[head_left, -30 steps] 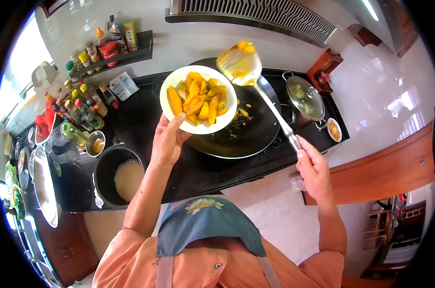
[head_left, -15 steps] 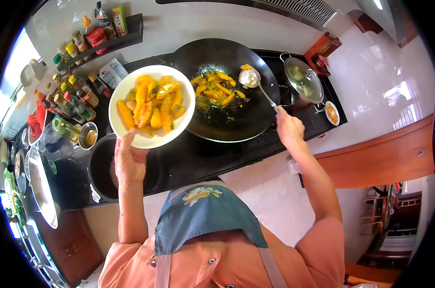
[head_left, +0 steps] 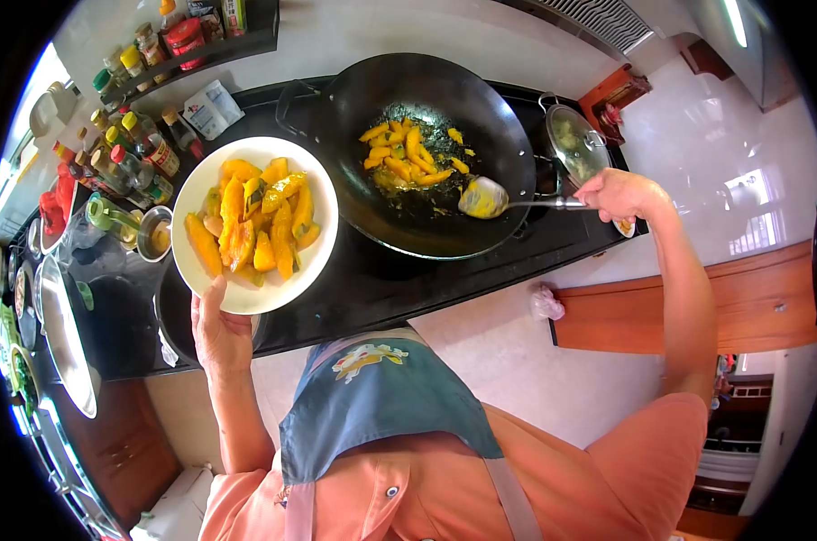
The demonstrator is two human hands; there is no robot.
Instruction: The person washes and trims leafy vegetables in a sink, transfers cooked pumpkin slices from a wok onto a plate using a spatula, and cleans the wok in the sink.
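Note:
My left hand grips the lower rim of a white plate, thumb on top, tilted toward me left of the wok. Orange-yellow slices with some green skin, looking like cooked pumpkin, are heaped on it. With my right hand I hold the handle end of a metal cooking spoon. Its yellow-smeared head rests low in the black wok, near the right side. More pumpkin pieces lie in the oily middle of the wok, apart from the spoon.
A lidded pot stands right of the wok. Several sauce bottles crowd the left counter, below a spice shelf. A small metal bowl and a dark pot, partly behind the plate, sit nearby.
The spoon has come down from the wok's upper right to its lower right, and my right hand has swung outward to the right. The plate has shifted slightly left in view.

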